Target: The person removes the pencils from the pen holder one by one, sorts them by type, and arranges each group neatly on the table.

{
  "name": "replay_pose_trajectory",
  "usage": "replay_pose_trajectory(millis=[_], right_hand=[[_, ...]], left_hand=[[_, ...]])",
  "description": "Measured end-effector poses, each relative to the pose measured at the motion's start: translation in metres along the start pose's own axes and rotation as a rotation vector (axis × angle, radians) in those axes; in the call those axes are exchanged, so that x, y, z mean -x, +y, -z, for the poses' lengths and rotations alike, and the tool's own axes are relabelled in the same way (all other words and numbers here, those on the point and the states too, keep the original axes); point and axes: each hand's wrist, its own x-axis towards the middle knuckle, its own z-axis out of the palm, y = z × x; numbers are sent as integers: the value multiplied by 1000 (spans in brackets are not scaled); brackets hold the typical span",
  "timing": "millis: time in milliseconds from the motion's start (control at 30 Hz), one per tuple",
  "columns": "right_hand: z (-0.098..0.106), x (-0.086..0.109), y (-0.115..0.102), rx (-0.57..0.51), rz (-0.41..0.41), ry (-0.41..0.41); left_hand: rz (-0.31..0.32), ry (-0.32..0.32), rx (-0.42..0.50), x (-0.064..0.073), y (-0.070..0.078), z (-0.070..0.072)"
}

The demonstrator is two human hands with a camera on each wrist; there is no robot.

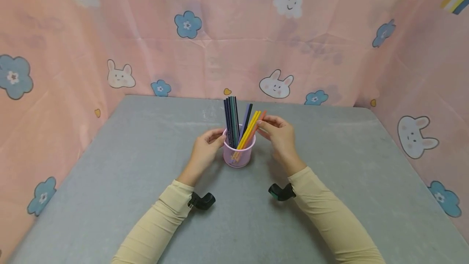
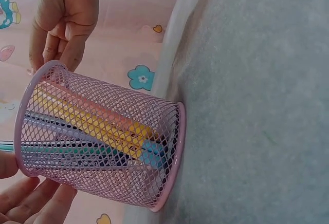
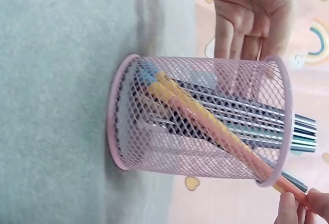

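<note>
A pink mesh pencil cup (image 1: 237, 161) stands upright on the table. My left hand (image 1: 206, 146) holds its left rim, thumb at the front and fingers around the far side. On the right, my right hand (image 1: 281, 138) pinches the upper end of an orange pencil (image 3: 244, 154), whose lower part is inside the cup. Yellow pencils (image 1: 250, 128) lean right beside it. Several dark and green pencils (image 1: 230, 119) stand together at the cup's left, and a purple pencil (image 1: 244, 120) leans near the middle. The mesh shows the pencils' lower ends in both wrist views.
A grey cloth covers the table (image 1: 110, 166). Behind and at both sides hangs a pink curtain (image 1: 227, 56) printed with rabbits, flowers and rainbows. Black wrist cameras (image 1: 202, 201) sit on both beige sleeves (image 1: 329, 211).
</note>
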Motion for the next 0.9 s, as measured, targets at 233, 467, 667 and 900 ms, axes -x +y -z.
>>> replay_pose_trajectory(millis=[233, 467, 667, 900], right_hand=[[6, -1, -15, -52, 53, 0], [14, -3, -32, -79, 94, 17], [23, -2, -47, -151, 119, 29], [39, -6, -72, -272, 193, 2]], left_hand=[[-16, 1, -3, 1, 1, 1], [-26, -3, 6, 1, 3, 0], [-28, -2, 8, 0, 1, 0], [-25, -4, 8, 1, 0, 0]])
